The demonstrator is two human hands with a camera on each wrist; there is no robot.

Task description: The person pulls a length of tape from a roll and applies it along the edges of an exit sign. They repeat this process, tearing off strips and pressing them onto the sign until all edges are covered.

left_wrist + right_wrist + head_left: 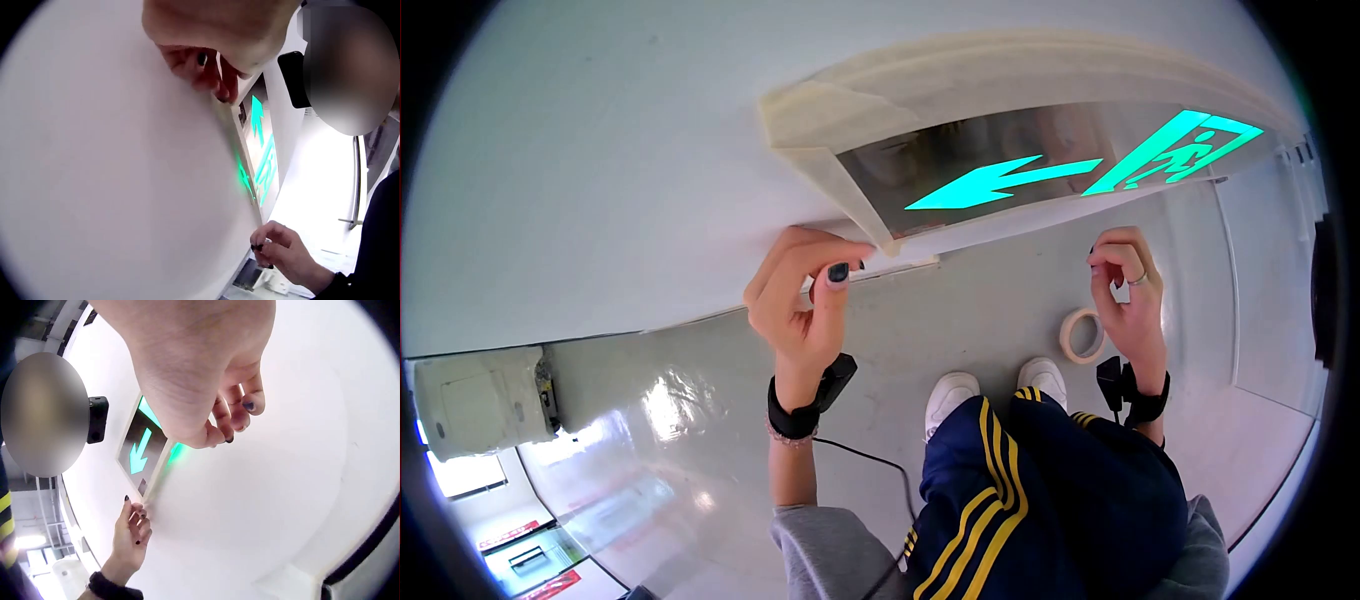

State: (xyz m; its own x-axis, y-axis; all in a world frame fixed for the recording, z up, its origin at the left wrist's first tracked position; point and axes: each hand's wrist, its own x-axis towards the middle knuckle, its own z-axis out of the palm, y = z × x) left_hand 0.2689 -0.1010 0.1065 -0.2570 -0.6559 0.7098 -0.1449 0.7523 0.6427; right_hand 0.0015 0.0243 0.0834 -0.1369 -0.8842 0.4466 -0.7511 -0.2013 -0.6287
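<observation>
A wall-mounted exit sign (1010,170) shows a green arrow and a running figure. Cream masking tape (1000,58) borders its top and left end. My left hand (805,285) is at the sign's lower left corner, fingers bent and thumb and fingertips right at the taped edge; I cannot tell whether it pinches tape there. Below the sign's right part is my right hand (1130,285), its fingers curled in toward the thumb. Nothing shows between those fingers. The right wrist view also has the left hand (132,537) by the sign's corner.
A roll of masking tape (1067,345) lies on the grey floor (730,400) near the white shoes (952,395). White wall (600,150) surrounds the sign. At far left stands a plastic-wrapped pale box (480,400). A black cable (880,460) runs from the left wrist.
</observation>
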